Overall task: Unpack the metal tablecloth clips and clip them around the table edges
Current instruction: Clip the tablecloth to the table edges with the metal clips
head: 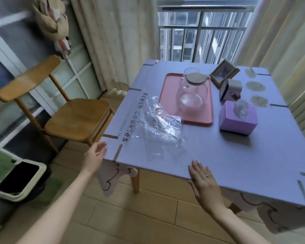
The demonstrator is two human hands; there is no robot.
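Left hand [95,156] and right hand [205,184], outstretched and empty, flank a slim silver clip [117,152] on the tablecloth [218,152].

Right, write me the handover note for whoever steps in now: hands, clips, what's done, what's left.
Left hand: open, holds nothing, by the near-left corner.
Right hand: open, flat on the near edge of the tablecloth.
Metal clips: on the cloth at the left, near and right edges, mostly close to the corners.
Plastic bag: crumpled on the cloth beside the pink tray, looks empty.
Done: unpacking, most or all clipping.
Left: probably check each clip holds and clear the bag.
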